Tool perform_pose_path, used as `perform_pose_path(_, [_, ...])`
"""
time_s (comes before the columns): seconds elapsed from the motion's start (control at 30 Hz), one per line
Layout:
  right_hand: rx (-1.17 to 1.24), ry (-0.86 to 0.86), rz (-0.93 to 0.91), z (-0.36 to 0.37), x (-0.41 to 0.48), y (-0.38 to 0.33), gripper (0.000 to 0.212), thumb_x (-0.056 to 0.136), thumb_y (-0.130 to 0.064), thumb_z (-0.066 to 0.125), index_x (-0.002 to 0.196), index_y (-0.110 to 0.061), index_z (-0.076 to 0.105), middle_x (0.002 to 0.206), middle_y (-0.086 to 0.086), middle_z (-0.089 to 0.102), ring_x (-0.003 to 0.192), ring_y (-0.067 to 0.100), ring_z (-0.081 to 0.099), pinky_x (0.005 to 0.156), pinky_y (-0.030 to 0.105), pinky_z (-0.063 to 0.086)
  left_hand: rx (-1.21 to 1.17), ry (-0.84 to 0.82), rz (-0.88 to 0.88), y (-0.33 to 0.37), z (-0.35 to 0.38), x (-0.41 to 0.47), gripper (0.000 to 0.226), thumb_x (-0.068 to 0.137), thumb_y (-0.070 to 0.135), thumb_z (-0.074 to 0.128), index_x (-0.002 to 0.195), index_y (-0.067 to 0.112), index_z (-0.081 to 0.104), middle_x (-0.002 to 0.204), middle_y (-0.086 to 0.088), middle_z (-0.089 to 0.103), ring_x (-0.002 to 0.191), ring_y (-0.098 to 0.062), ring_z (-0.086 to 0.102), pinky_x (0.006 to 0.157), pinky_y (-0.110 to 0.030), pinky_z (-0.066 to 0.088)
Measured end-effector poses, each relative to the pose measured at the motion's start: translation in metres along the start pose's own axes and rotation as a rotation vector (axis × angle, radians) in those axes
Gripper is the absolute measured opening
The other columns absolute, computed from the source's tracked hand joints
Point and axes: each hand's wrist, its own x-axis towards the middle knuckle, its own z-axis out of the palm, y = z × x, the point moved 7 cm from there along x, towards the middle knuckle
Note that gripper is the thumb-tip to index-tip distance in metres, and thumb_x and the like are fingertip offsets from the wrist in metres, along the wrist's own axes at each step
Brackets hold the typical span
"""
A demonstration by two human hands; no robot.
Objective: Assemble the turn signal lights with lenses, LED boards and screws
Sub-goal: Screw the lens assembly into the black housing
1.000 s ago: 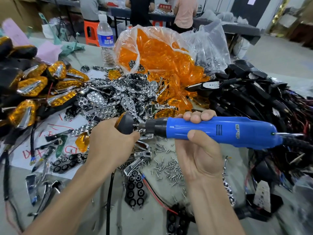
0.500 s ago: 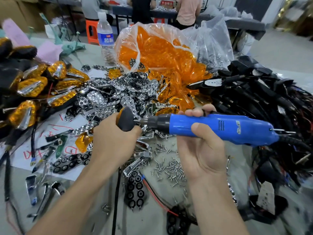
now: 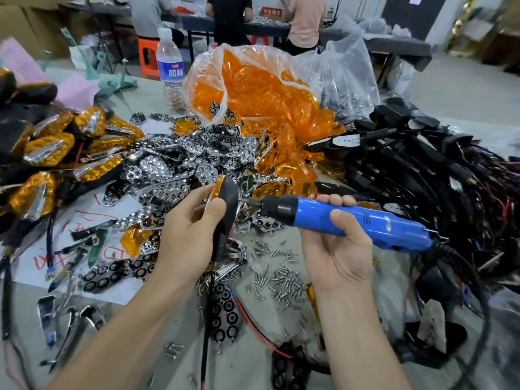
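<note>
The counter [image 3: 247, 367] is pretty much buried in parts. A big tangle of black housings [image 3: 422, 170] and wires is piled right of the right grip [image 3: 337, 249], and a clear bag of orange lenses [image 3: 253, 88] is slumped open straight beyond both grips. Finished amber lights [image 3: 42, 147] are heaped far left of the left grip [image 3: 188, 237], with chrome reflectors [image 3: 174, 164] spread just beyond it. A blue screwdriver [image 3: 351, 220] is wrapped by the right grip's fingers and thumb, held nearly level, bit against the turn signal light [image 3: 226, 204]. That light is clutched upright in the left grip, fingers curled round it, its wire hanging below. Loose screws [image 3: 278, 280] are scattered between and just under the grips.
</note>
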Motion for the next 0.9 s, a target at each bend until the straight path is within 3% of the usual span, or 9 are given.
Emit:
perform_pose_path(0.13, [-0.004,-0.027,-0.007,0.004,-0.001,0.001,0.034,0.07,0.013,0.045,0.084,-0.017,0.052,0.08,-0.001,0.058,0.081,0.018,0.058,0.114,0.038,0.037,-0.089,0.043,0.003,0.0,-0.003,-0.002,0.031,0.101,0.021,0.066,0.127,0.036,0.073,0.11,0.006,0.08,0.098,-0.026,0.077,0.091,-0.045,0.061])
perform_pose_path(0.27, [0.02,0.014,0.014,0.003,-0.003,0.007,0.038,0.072,0.019,0.049,0.086,-0.016,0.053,0.081,-0.001,0.058,0.08,0.017,0.058,0.104,0.036,0.045,-0.104,0.046,0.06,0.006,-0.005,-0.005,0.037,0.098,0.016,0.069,0.108,0.051,0.077,0.108,0.007,0.08,0.1,-0.026,0.077,0.09,-0.04,0.062])
perform_pose_path(0.43, [-0.047,0.307,0.04,-0.017,-0.004,0.012,0.017,0.085,0.006,0.056,0.091,-0.01,0.058,0.084,0.005,0.072,0.077,0.018,0.071,0.105,0.051,0.052,-0.031,0.041,0.204,0.023,-0.001,-0.009,0.058,0.096,0.008,0.071,0.1,0.066,0.071,0.099,0.024,0.078,0.093,0.002,0.074,0.08,-0.012,0.056])
perform_pose_path(0.57, [-0.138,0.506,0.068,-0.031,-0.01,0.014,0.014,0.091,0.001,0.067,0.1,-0.006,0.06,0.096,0.016,0.079,0.079,0.027,0.079,0.091,0.057,0.06,0.087,0.076,0.257,0.024,-0.003,-0.008,0.055,0.095,0.014,0.074,0.103,0.069,0.068,0.092,0.027,0.076,0.086,0.002,0.071,0.086,-0.026,0.06])
perform_pose_path(0.63, [-0.158,0.531,0.076,-0.032,-0.01,0.014,0.017,0.09,0.001,0.069,0.102,-0.006,0.06,0.098,0.019,0.079,0.082,0.029,0.079,0.087,0.057,0.061,0.089,0.07,0.256,0.022,-0.005,-0.007,0.045,0.093,0.022,0.074,0.107,0.064,0.069,0.1,0.026,0.077,0.092,0.003,0.073,0.085,-0.024,0.06])
perform_pose_path(0.73, [-0.233,0.42,0.022,-0.025,-0.006,0.006,0.026,0.091,0.001,0.068,0.114,-0.01,0.059,0.102,0.018,0.078,0.091,0.029,0.078,0.089,0.051,0.062,0.021,0.005,0.165,0.013,-0.003,-0.004,0.039,0.095,0.027,0.069,0.103,0.065,0.072,0.104,0.024,0.077,0.097,-0.001,0.075,0.08,-0.014,0.058])
perform_pose_path(0.8, [-0.268,0.261,-0.018,-0.012,-0.004,-0.002,0.045,0.088,0.003,0.068,0.128,-0.014,0.056,0.1,0.015,0.077,0.095,0.029,0.077,0.09,0.048,0.062,-0.063,0.001,0.033,0.0,-0.003,0.0,0.028,0.097,0.031,0.065,0.105,0.056,0.077,0.1,0.007,0.081,0.088,-0.018,0.079,0.074,-0.03,0.065])
perform_pose_path(0.9, [-0.289,-0.04,0.004,0.015,-0.006,-0.002,0.046,0.079,0.01,0.063,0.117,-0.015,0.055,0.092,0.007,0.071,0.095,0.025,0.07,0.102,0.046,0.055,-0.211,0.019,-0.18,-0.016,-0.007,0.009,0.021,0.101,0.027,0.062,0.1,0.027,0.083,0.093,-0.008,0.08,0.079,-0.031,0.078,0.077,-0.044,0.065])
